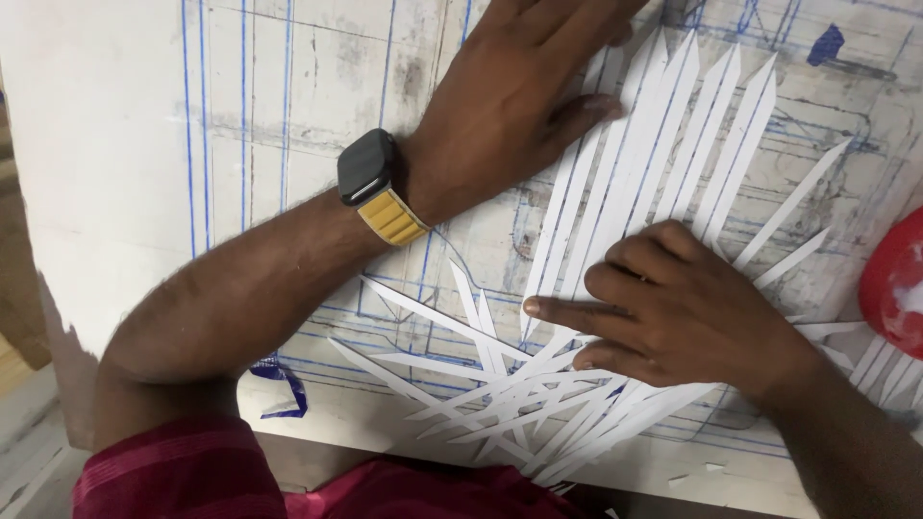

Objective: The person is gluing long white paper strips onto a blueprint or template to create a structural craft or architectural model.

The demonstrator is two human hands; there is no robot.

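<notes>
Where hands [596,211] press: thin pointed paper strips [663,144]

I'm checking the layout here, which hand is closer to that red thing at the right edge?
Right. The right hand rests on the white paper strips just left of the red object; the left hand presses the strips farther away, near the top.

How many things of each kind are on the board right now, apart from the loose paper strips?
Hands: 2, left hand and right hand, both pressing on the white paper strips
Wristwatch, black with a yellow band: 1
Red round object at the right edge: 1
White board with blue lines: 1
Total: 5
</notes>
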